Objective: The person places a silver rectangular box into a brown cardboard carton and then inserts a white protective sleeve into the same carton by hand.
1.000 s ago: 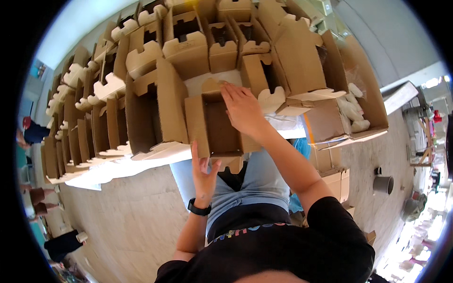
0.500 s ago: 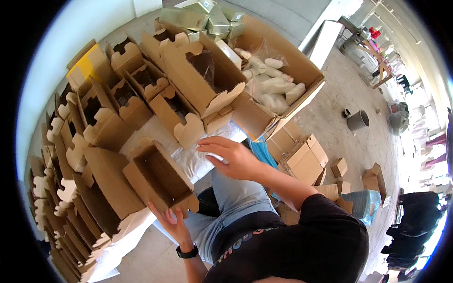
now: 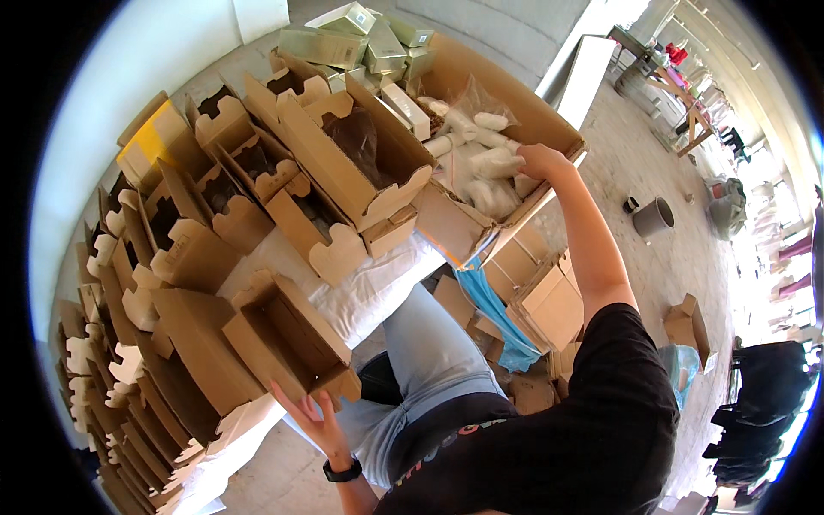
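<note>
My right hand (image 3: 544, 161) reaches into a large open carton (image 3: 549, 112) at the far right, its fingers closed on a white wrapped bundle (image 3: 496, 163). Several similar white bundles and clear plastic bags lie around that bundle; the wrapping hides what is inside. At the near edge of the work surface, my left hand (image 3: 316, 422) rests with spread fingers against the near end of a small open cardboard box (image 3: 296, 339). The inside of this box looks bare.
Rows of open cardboard boxes (image 3: 197, 249) crowd the left side. A taller box (image 3: 360, 163) stands beside the carton, with shiny pale-green boxes (image 3: 326, 45) behind. White sheeting (image 3: 369, 287) covers the surface. Flattened cardboard (image 3: 549, 300), blue plastic (image 3: 506, 330) and a bucket (image 3: 652, 218) lie to the right.
My right hand has moved from above the white sheeting, far and to the right, into the large carton and closed on a white bundle. My left hand stays at the small box.
</note>
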Tool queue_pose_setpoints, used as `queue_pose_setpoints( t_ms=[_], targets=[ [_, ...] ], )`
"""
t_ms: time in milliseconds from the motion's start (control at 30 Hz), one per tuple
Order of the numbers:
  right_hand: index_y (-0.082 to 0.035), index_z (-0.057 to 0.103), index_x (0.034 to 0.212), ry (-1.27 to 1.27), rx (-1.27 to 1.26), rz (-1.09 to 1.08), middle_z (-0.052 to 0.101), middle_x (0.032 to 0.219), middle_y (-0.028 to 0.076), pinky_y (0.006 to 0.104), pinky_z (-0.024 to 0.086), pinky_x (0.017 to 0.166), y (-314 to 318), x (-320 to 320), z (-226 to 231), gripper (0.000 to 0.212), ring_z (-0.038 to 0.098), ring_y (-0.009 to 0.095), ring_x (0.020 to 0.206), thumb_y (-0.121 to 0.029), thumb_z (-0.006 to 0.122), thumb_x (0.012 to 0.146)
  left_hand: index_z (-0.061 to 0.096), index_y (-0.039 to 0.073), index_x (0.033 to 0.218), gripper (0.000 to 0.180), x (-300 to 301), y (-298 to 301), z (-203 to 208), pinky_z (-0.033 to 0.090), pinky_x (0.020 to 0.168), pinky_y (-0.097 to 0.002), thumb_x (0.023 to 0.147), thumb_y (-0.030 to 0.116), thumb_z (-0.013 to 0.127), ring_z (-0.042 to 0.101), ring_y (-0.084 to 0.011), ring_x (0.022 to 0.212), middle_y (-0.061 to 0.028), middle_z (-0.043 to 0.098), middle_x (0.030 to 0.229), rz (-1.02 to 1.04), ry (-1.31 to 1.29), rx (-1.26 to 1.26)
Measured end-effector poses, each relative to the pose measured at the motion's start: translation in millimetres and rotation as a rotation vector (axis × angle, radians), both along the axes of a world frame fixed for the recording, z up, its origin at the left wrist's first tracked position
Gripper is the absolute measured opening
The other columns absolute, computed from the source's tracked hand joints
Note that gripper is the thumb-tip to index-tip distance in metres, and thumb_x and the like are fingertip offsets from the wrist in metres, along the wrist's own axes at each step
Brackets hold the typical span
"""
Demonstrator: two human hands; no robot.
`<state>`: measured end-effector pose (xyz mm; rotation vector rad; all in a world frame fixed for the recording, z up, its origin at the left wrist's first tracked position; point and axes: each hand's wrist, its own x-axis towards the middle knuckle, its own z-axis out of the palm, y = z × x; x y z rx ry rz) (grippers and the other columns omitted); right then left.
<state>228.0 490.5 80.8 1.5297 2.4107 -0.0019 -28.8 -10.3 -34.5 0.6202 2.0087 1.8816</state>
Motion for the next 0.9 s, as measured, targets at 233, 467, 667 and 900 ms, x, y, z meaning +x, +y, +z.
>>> queue_pose_setpoints(
  t_ms=[233,467,667,900],
  targets=[
    [-0.010,0.055,0.124,-0.046,-0.068,0.174,0.059,0.118,0.016,0.0390,0.044,0.094,26.7,1.8,-28.8,0.057,0.053,0.032,0.112,-0.021,0.073,0.072,0.020,0.011,0.149,0.077,3.0,1.5,3.3,0.026,0.109,-0.0373,0.085,0.011,0.062,0.029,-0.0235,0.134,-0.0073,0.018,0.154,0.021,-0.020,-0.002],
    [-0.010,0.059,0.113,-0.034,-0.236,0.123,0.059,0.112,0.015,0.0403,0.044,0.091,32.5,0.2,-27.9,0.055,0.055,0.033,0.108,-0.022,0.080,0.063,0.016,0.009,0.149,0.078,1.8,-3.3,0.2,0.030,0.106,-0.0398,0.085,0.004,0.061,0.034,-0.0262,0.131,-0.0090,0.016,0.154,0.022,0.010,-0.032],
    [-0.008,0.055,0.109,-0.108,-0.171,0.147,0.061,0.109,0.015,0.0425,0.044,0.090,39.1,4.0,-39.6,0.046,0.055,0.033,0.108,-0.023,0.075,0.071,0.018,0.012,0.149,0.078,4.4,-1.8,4.0,0.027,0.107,-0.0380,0.085,0.011,0.063,0.032,-0.0242,0.132,-0.0078,0.017,0.154,0.013,-0.044,-0.016],
    [-0.002,0.046,0.115,0.331,0.427,0.030,0.061,0.106,0.021,0.0467,0.045,0.087,20.3,4.3,-12.2,0.041,0.058,0.038,0.103,-0.025,0.061,0.085,0.017,0.010,0.149,0.078,1.4,0.3,-1.2,0.029,0.106,-0.0384,0.085,0.006,0.062,0.032,-0.0242,0.131,-0.0083,0.017,0.154,0.020,-0.029,-0.033]
  ],
)
